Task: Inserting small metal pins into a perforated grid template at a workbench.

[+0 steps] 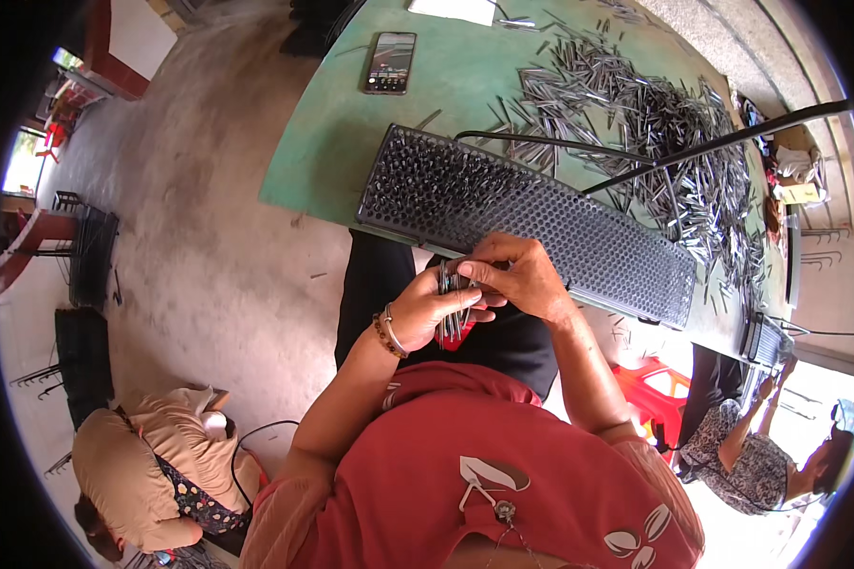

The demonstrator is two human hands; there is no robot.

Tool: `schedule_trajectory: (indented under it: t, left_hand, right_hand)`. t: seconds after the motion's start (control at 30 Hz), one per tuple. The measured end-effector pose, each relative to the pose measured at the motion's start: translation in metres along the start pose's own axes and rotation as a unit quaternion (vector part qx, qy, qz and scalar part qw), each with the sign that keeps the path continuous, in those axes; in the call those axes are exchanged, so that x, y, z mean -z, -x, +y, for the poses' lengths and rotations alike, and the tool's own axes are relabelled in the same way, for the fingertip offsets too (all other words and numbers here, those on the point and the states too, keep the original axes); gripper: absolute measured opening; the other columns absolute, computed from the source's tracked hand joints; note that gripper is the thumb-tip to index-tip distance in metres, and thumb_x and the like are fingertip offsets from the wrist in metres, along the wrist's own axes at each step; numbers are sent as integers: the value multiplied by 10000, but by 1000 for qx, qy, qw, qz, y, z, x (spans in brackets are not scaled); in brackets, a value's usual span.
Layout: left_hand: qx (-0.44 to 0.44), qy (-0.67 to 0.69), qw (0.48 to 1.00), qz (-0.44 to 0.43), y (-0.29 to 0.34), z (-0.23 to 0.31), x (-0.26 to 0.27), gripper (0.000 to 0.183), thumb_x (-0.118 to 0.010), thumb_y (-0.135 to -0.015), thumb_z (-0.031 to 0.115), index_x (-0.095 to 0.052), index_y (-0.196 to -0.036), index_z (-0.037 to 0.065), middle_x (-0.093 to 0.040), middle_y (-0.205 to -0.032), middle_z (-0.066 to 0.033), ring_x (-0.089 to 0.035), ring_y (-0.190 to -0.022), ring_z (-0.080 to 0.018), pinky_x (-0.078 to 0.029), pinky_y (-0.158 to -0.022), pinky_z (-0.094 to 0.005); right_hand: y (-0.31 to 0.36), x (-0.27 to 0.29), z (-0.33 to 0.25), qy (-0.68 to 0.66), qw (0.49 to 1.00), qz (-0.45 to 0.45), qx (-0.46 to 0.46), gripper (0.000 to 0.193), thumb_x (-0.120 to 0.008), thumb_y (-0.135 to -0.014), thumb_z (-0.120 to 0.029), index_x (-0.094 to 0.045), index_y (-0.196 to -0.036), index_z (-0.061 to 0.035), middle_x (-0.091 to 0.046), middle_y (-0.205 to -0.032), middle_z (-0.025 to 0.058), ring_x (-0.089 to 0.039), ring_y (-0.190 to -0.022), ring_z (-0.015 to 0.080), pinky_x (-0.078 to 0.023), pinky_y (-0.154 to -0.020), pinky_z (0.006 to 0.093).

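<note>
A bundle of thin metal rods (454,327) is gripped in my left hand (424,308), just in front of the table's near edge. My right hand (531,277) meets it there, its thumb and fingers pinched at the upper part of the bundle. Right beyond both hands lies a long black tray (617,248) full of round holes, slanting across the table. Its left part is filled with small dark pieces standing in the holes, while the holes farther right look unfilled. What exactly the right fingertips pinch is partly hidden.
A large pile of loose metal rods (636,104) spreads over the green table (318,142). Dark bars (721,144) cross above the tray. A phone (390,64) lies at the far left. Two other people (147,455) (745,465) sit nearby. A red stool (655,394) stands at right.
</note>
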State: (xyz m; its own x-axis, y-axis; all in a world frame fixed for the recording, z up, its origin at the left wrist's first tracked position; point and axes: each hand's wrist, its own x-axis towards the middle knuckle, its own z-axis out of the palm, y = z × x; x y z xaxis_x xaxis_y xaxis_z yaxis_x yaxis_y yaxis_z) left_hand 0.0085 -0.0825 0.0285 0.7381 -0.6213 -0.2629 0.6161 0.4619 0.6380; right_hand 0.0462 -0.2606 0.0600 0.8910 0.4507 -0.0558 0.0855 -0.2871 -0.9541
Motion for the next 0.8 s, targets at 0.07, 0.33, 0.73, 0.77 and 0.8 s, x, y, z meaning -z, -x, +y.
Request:
schedule_trajectory:
  t: [0.07, 0.33, 0.73, 0.77, 0.8]
  left_hand:
    - [-2, 14, 1000, -7, 0, -2, 0, 334, -548, -906, 50, -477, -1226, -16, -605, -1126, -150, -631, -999, -243, -549, -812, -355]
    - [59, 41, 996, 54, -10, -16, 9, 374, -530, -911, 77, -470, -1268, -17, -617, -1137, -176, -629, -975, -214, -522, -810, -319]
    - [43, 98, 994, 0, -3, -11, 6, 376, -442, -873, 11, -464, -1240, -71, -532, -1261, -238, -553, -1153, -293, -459, -969, -375]
    - [40, 97, 994, -11, -3, -11, 6, 381, -444, -872, 12, -458, -1242, -76, -528, -1263, -244, -551, -1155, -300, -453, -978, -375]
    - [40, 98, 994, -10, -3, -10, 6, 381, -444, -872, 12, -458, -1242, -76, -528, -1263, -244, -551, -1155, -300, -453, -978, -375]
  right_hand:
    - [1, 2, -1, -11, 998, 35, -46, 188, -702, -833, -175, -702, -865, 10, -641, -755, 63, -597, -663, 119, -465, -584, 274]
    - [-24, 10, -3, 21, 965, 263, 8, 171, -716, -826, -158, -695, -886, 1, -647, -742, 41, -543, -656, 76, -445, -588, 222]
    - [-45, -3, 16, 317, 896, 221, 217, 173, -719, -768, -144, -697, -905, -41, -611, -829, 88, -608, -714, 262, -488, -632, 346]
    - [-44, -4, 13, 332, 893, 223, 205, 181, -718, -768, -148, -697, -916, -46, -589, -840, 84, -599, -705, 258, -484, -628, 351]
    - [-43, -5, 11, 347, 890, 225, 193, 190, -717, -768, -152, -697, -927, -51, -568, -852, 79, -591, -696, 254, -479, -623, 355]
